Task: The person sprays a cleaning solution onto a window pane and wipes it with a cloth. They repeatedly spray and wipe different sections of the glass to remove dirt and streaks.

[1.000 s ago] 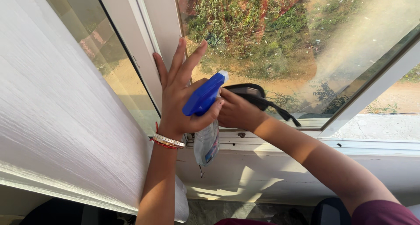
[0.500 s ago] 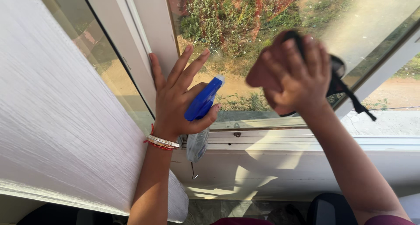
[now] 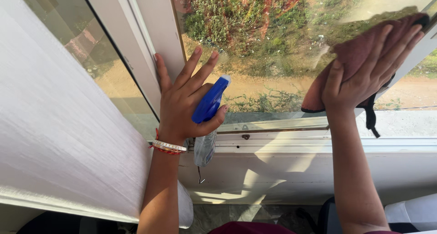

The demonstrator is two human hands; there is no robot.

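Note:
My left hand [image 3: 184,99] holds a spray bottle [image 3: 207,124] with a blue trigger head, hooked under the thumb, while its fingers spread flat against the white window frame [image 3: 154,38]. The clear bottle body hangs below the hand. My right hand [image 3: 364,74] presses a reddish-brown cloth [image 3: 353,56] with black trim flat onto the window glass [image 3: 273,47] at the right, near the slanted frame bar. A black strap of the cloth dangles below the hand.
A white textured curtain or blind [image 3: 59,138] fills the left side. The white sill [image 3: 318,145] runs below the glass with a small screw knob [image 3: 246,136]. Outside are shrubs and dirt ground. A dark chair edge shows at the bottom right.
My right hand moved with the cloth from the lower middle of the pane up and to the right across the glass. My left hand and the bottle stayed nearly still.

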